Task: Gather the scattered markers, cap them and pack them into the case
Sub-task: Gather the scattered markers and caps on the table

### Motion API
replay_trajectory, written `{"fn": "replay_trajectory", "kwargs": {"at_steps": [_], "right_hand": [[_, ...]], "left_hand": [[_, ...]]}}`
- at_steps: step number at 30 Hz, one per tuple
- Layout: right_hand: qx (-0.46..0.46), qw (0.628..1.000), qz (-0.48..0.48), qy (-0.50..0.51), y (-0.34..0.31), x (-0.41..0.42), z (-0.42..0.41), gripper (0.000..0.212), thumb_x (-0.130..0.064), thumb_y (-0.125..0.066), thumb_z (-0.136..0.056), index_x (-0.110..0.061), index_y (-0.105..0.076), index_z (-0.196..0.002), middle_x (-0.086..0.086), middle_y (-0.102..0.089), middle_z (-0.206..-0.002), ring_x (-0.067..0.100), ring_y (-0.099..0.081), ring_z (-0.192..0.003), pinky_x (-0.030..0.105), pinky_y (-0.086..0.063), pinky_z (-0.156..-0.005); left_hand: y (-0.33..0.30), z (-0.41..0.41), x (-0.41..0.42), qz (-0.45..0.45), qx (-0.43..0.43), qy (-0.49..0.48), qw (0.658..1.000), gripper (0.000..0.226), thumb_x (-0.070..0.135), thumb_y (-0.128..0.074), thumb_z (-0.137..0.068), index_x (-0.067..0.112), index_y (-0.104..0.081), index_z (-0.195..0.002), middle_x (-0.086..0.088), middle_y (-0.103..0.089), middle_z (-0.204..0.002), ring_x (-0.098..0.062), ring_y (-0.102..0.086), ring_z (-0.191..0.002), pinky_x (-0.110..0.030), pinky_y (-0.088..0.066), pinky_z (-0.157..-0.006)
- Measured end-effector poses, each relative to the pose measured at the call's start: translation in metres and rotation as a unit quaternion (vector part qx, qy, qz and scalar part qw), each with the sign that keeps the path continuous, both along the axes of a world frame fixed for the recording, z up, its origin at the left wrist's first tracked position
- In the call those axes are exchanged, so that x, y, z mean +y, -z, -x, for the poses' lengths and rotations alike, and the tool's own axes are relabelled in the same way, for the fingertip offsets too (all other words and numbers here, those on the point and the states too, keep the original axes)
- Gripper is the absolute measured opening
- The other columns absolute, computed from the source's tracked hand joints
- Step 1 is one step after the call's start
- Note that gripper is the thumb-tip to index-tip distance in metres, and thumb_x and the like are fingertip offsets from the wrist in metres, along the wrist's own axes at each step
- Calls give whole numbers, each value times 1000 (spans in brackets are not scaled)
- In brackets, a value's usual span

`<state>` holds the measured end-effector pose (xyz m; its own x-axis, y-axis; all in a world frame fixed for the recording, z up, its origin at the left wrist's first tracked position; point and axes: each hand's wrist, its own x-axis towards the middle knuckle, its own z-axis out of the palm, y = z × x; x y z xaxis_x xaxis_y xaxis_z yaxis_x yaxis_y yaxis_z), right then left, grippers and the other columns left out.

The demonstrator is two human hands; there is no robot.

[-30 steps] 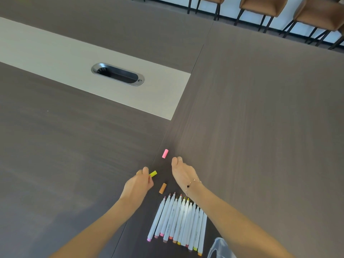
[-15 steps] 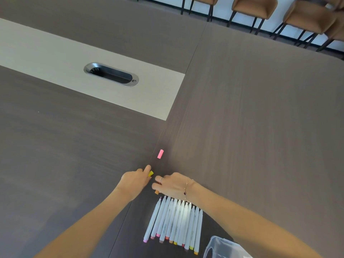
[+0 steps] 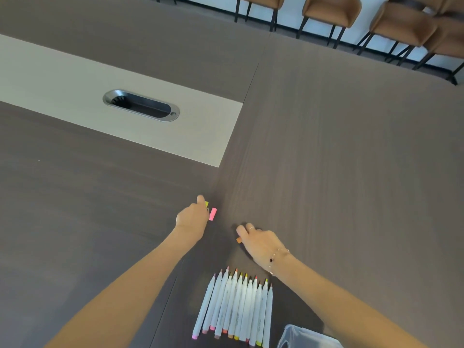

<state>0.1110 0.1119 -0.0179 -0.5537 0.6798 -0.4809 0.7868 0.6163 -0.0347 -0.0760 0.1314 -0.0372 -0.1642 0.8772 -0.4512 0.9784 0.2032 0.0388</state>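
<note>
In the head view, the left hand [image 3: 192, 218] is seen beyond the row of markers [image 3: 236, 307], its fingers curled together around a yellow cap [image 3: 206, 204], of which only a small tip is shown past the fingertips. A pink cap [image 3: 212, 214] is found just beside that hand, at its right edge; whether it is touched by the fingers or lies free on the table [image 3: 326, 159] cannot be told. The right hand [image 3: 261, 243] is placed closer to the markers, to the right of the left hand, with fingers bent and closed on an orange cap [image 3: 238, 240]; most of that cap is hidden under the palm. A ring and a bracelet [image 3: 275, 259] are worn on this hand and wrist.

The markers are laid side by side, touching, with coloured tips uncapped at the far ends and pointed toward the hands. How many there are is hard to make out.

A clear plastic case [image 3: 307, 337] is seen just right of the markers' near ends, cut off by the lower edge; its contents cannot be made out. A cable grommet [image 3: 141, 105] is set in the pale strip far beyond the markers, and brown chairs [image 3: 331, 8] are partly cut off at the top.
</note>
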Motion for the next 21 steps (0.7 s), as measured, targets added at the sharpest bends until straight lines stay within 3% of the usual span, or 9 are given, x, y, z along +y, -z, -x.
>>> {"fn": "replay_trajectory", "kwargs": {"at_steps": [2,4,9,12,14,18,21], "right_hand": [[0,999,11,49,0,-1,-21,54,-5,-45,-94,-11,-21,-141,17,-38,-135,34,-58,-104,41,-50,-77],[1,996,21,90,1,-1,-36,54,-3,-47,-93,-12,-23,-140,16,-39,-134,33,-59,-102,41,-51,-78],[33,986,37,161,7,-8,-56,32,-13,-39,-98,-10,-33,-129,14,-44,-127,35,-60,-95,39,-46,-69],[92,979,43,176,18,-15,-52,26,-25,-34,-101,-11,-37,-124,11,-48,-122,32,-61,-89,34,-44,-65],[134,973,52,179,26,-20,-46,28,-31,-37,-100,-16,-39,-124,6,-49,-121,23,-62,-90,27,-49,-74],[185,962,70,188,36,-25,-43,31,-37,-43,-97,-21,-43,-124,1,-50,-122,17,-59,-96,14,-45,-84],[217,952,69,203,40,-25,-45,33,-38,-46,-95,-22,-46,-124,0,-47,-122,15,-57,-98,6,-37,-78]], "left_hand": [[2,-11,11,25,0,23,999,39,15,-53,-94,4,-31,-124,-11,-60,-113,-27,-64,-101,-30,-46,-67],[8,-24,15,30,-5,46,998,31,21,-41,-100,5,-31,-125,-11,-58,-116,-27,-62,-103,-32,-47,-70],[17,-53,4,-13,3,173,985,35,29,-31,-103,9,-31,-131,-9,-58,-114,-26,-64,-97,-31,-49,-69],[18,-68,-11,-34,-69,283,956,36,34,-28,-103,15,-36,-132,-6,-57,-119,-21,-65,-96,-27,-51,-75],[21,-68,-19,-26,-129,327,936,35,34,-34,-102,19,-38,-133,-2,-51,-129,-15,-63,-99,-21,-49,-84],[28,-44,-23,-18,-196,338,920,25,33,-46,-98,25,-47,-122,3,-47,-125,-10,-61,-91,-13,-47,-86],[31,-33,-24,-22,-228,332,915,26,37,-50,-95,28,-49,-120,7,-47,-121,-6,-60,-91,-10,-47,-86]]}}
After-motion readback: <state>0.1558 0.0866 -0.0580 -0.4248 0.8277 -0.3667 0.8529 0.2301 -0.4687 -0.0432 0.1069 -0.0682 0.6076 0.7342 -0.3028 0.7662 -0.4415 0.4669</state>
